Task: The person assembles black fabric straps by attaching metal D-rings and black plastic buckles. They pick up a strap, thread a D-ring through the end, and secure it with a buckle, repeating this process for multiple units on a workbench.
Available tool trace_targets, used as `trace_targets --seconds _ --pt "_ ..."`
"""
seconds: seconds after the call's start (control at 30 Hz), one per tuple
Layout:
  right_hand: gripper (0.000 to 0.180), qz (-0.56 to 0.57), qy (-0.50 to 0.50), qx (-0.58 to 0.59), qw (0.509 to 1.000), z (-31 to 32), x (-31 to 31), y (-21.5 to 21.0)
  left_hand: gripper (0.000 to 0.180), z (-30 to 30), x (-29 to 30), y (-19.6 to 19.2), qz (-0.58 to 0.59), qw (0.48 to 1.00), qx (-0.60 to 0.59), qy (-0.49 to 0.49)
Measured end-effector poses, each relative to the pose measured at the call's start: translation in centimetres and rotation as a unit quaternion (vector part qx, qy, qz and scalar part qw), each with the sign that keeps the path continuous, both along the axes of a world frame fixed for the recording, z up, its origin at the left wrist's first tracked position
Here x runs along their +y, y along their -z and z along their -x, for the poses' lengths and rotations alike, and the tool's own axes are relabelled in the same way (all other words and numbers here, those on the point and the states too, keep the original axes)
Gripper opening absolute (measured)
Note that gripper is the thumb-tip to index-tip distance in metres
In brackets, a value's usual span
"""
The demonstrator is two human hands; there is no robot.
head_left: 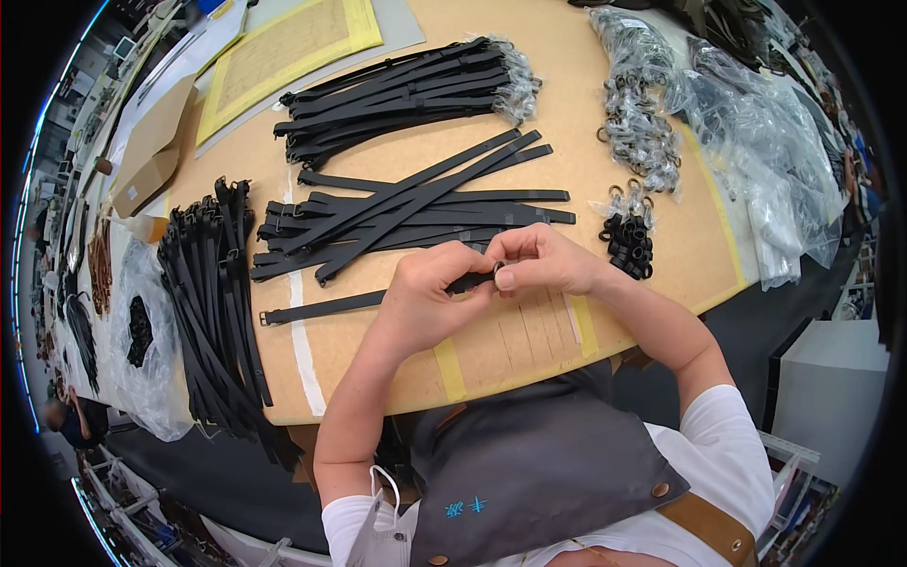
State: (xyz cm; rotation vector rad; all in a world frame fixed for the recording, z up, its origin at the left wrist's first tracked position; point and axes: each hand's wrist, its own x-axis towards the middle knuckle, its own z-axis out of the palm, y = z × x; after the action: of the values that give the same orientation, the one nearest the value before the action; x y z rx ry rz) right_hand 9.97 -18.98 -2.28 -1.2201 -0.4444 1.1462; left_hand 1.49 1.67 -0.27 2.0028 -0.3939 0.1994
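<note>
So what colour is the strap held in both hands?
Black; the strap shows best in the head view.

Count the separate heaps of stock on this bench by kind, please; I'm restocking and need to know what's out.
Black strap heaps: 3 (top bundle, middle spread, left pile)
Metal ring heaps: 1
Small black loop heaps: 1
Total: 5 heaps

One more strap is apart from the heaps, held by the left hand and right hand.

**What the hands and the rim conceal**

The near end of the black strap (326,306) vanishes under the left hand (430,293). A small ring (498,268) pinched by the right hand (543,260) is mostly covered by fingertips. Far left, rim objects blur.
</note>
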Motion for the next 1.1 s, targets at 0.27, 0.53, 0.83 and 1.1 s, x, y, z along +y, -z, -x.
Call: trace_targets --seconds 0.27,0.53,0.83,1.1 --pt "0.025 0.043 0.033 -0.092 0.994 0.0 -0.1 0.7 0.023 -0.1 -0.8 0.4 -0.018 0.999 0.013 -0.033" --pt "0.032 0.044 0.013 -0.047 0.998 -0.6 -0.5 0.1 0.020 -0.4 0.1 0.8 -0.043 0.998 0.032 -0.024" --pt "0.029 0.039 0.014 -0.030 0.999 -0.6 -0.5 0.3 0.017 -0.4 -0.1 1.1 -0.032 0.998 0.049 -0.022" --pt "0.029 0.042 0.013 -0.026 0.999 -0.6 -0.4 0.4 0.018 -0.3 -0.1 1.3 -0.033 0.999 0.034 -0.021"
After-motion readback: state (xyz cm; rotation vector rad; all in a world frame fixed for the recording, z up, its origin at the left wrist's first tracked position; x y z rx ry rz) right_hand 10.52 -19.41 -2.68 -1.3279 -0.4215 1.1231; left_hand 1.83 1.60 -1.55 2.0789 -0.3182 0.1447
